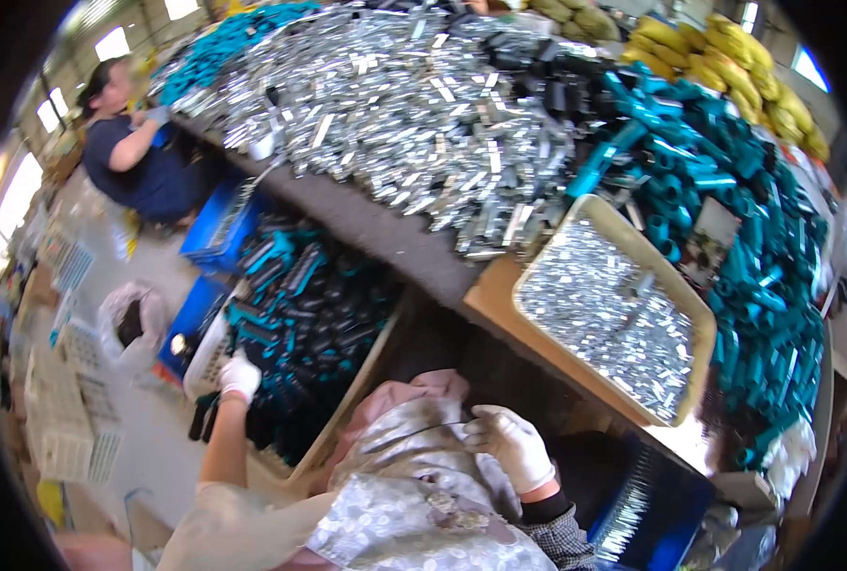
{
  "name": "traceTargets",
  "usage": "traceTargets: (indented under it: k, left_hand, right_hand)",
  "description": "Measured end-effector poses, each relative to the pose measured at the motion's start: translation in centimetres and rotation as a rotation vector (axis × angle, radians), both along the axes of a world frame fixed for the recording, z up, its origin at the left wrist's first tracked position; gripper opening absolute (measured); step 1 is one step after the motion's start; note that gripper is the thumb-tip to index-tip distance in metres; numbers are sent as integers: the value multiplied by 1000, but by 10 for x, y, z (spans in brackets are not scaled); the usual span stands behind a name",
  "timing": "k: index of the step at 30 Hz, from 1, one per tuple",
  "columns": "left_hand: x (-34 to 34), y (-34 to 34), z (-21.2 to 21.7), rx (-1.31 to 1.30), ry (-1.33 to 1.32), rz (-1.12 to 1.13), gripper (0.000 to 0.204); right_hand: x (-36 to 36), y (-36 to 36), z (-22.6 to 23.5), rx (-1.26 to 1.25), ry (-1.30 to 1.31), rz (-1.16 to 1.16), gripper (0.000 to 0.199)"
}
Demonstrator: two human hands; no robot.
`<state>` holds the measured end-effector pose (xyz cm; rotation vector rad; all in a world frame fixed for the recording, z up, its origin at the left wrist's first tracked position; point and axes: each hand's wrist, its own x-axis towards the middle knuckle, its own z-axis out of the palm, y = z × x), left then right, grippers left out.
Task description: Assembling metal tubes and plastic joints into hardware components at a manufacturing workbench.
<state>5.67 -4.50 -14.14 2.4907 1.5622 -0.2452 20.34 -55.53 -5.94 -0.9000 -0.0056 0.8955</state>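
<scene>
My left hand [241, 377], in a white glove, is closed on the edge of a white plastic basket [206, 354] at the left. That basket leans against a large bin full of black and teal handle-like pieces [300, 324]. My right hand [511, 445], also gloved in white, hovers over my patterned apron [414, 457]. Its fingers are loosely bent and apart, and nothing shows in them. Ahead to the right, a cream tray [528, 305] holds a heap of small shiny metal pieces [604, 305].
Loose metal strips [376, 105] cover the long table, with teal tubular parts [747, 247] piled at the right. Blue bins [219, 228] stand at the left, another blue bin [666, 495] beside me. A co-worker [133, 147] is at the far left. Yellow sacks [728, 62] lie behind.
</scene>
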Motion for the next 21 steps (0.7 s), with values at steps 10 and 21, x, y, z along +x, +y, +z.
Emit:
traceTargets:
  k: [10, 21]
  left_hand:
    - [107, -112, 175, -160, -396, -1121, 39]
    - [282, -233, 214, 113, -720, -1175, 39]
  right_hand:
    - [44, -25, 155, -367, -671, -146, 26]
    - [115, -73, 194, -1284, -1531, -564, 12]
